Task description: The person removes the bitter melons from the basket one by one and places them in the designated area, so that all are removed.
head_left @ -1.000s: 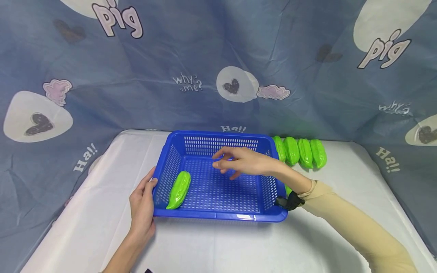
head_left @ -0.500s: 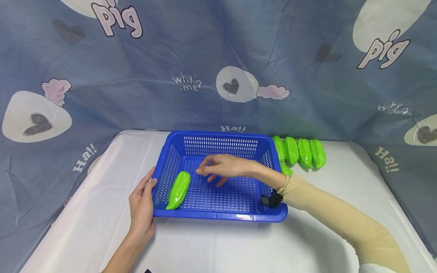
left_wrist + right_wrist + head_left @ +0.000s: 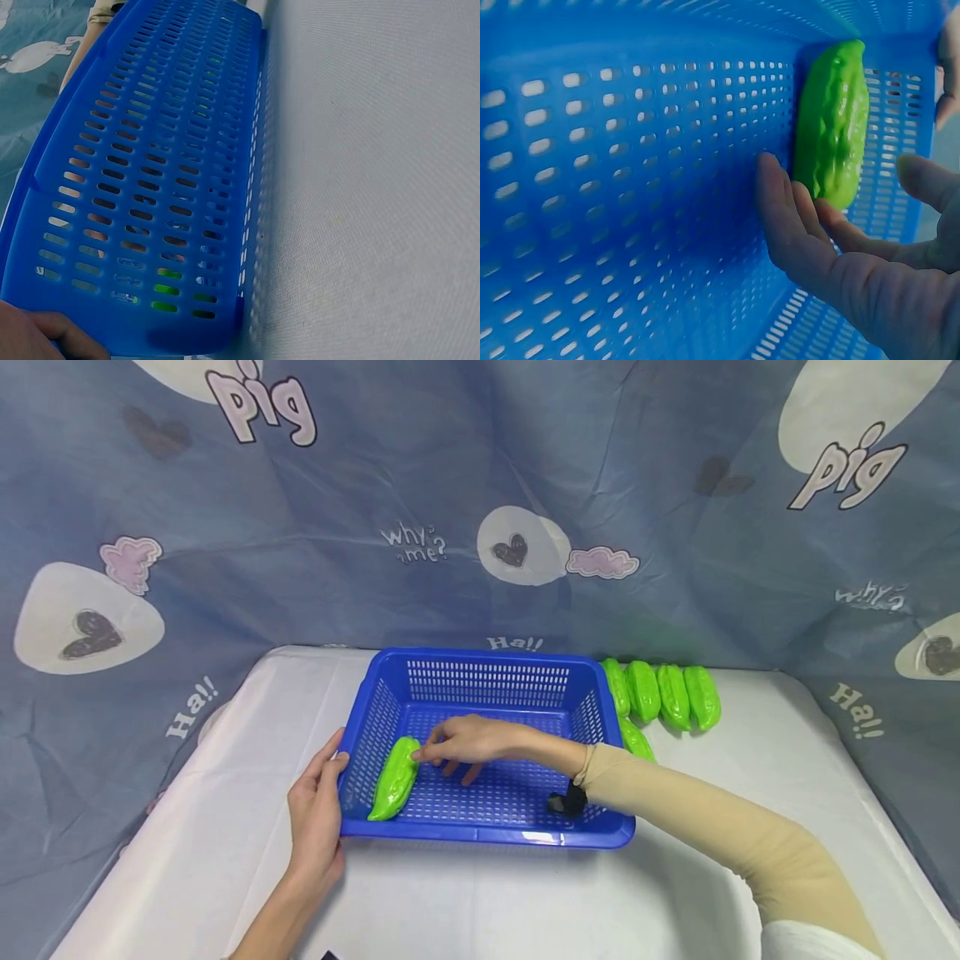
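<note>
A blue plastic basket [image 3: 480,833] with slotted walls stands on the white cloth. My left hand [image 3: 317,818] grips its left rim, the thumb over the edge; in the left wrist view the fingers [image 3: 64,334] show at the basket's corner. Inside, near the left wall, lies one shiny, bumpy green bitter melon [image 3: 392,783]. My right hand [image 3: 472,742] is inside the basket, its fingertips at the melon's far end. In the right wrist view, the thumb stands apart from the bitter melon [image 3: 832,124], and the fingers are spread beside its lower end; contact is hard to tell.
Several more green bitter melons [image 3: 673,696] lie in a row right of the basket, with another [image 3: 636,739] partly hidden by the basket and right arm. A blue printed cloth [image 3: 420,460] hangs behind. A small dark object [image 3: 328,955] shows at the bottom edge.
My right hand has moved left and down across the basket, from its middle to the bitter melon inside. The left hand keeps its hold on the rim; the basket stays put.
</note>
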A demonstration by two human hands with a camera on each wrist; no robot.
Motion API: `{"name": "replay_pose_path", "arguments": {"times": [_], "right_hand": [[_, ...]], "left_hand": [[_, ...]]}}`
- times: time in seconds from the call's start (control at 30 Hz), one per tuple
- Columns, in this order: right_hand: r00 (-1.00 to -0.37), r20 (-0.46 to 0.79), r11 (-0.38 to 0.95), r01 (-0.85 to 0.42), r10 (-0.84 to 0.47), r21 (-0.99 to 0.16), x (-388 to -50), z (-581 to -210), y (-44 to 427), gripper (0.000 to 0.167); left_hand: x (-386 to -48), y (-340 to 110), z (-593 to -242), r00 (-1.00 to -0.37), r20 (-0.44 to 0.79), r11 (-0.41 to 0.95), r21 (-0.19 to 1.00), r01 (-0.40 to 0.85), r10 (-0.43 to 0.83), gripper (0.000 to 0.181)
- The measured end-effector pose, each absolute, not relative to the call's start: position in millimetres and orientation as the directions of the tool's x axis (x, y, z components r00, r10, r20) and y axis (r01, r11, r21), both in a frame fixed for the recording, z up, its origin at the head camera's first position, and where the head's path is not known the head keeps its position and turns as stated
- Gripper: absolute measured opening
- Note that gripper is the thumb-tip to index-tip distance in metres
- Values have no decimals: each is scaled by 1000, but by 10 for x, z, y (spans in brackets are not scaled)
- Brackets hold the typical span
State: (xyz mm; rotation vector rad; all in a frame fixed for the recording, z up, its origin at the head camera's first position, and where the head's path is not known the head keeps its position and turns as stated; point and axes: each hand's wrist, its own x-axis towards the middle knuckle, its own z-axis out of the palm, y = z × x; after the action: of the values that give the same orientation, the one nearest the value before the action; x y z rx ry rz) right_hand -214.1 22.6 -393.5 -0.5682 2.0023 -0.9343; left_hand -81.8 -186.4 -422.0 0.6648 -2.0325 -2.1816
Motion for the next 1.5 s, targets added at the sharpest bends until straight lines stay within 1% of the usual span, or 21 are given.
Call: {"name": "replay_pose_path", "arguments": {"times": [0.33, 0.53, 0.63, 0.83, 1.03, 1.23, 1.5], "right_hand": [[-591, -471, 629, -82, -655, -773, -2106, -3999, -3, 65], [-630, -420, 622, -130, -653, -772, -2056, -4009, -69, 75], [-637, -401, 597, -117, -658, -793, -2034, -4018, -88, 73], [-636, -393, 537, -39, -664, -843, -2025, -4060, -110, 65], [-618, -398, 496, 14, -679, -868, -2034, -4067, -105, 59], [-593, -409, 490, 29, -693, -871, -2039, -4066, -100, 61], [-577, -404, 487, 13, -710, -874, -2056, -4006, -66, 58]], "left_hand": [[-823, -1863, -4209, -901, -269, -90, 963, -253, -341, 50], [-808, -1873, -4227, -901, -272, -95, 962, -255, -339, 50], [-804, -1876, -4229, -901, -269, -98, 963, -251, -341, 50], [-804, -1866, -4218, -900, -268, -94, 963, -251, -343, 50], [-804, -1861, -4213, -899, -271, -95, 963, -254, -345, 50], [-799, -1864, -4217, -900, -270, -99, 963, -251, -342, 50], [-794, -1864, -4211, -901, -267, -99, 964, -248, -341, 50]]}}
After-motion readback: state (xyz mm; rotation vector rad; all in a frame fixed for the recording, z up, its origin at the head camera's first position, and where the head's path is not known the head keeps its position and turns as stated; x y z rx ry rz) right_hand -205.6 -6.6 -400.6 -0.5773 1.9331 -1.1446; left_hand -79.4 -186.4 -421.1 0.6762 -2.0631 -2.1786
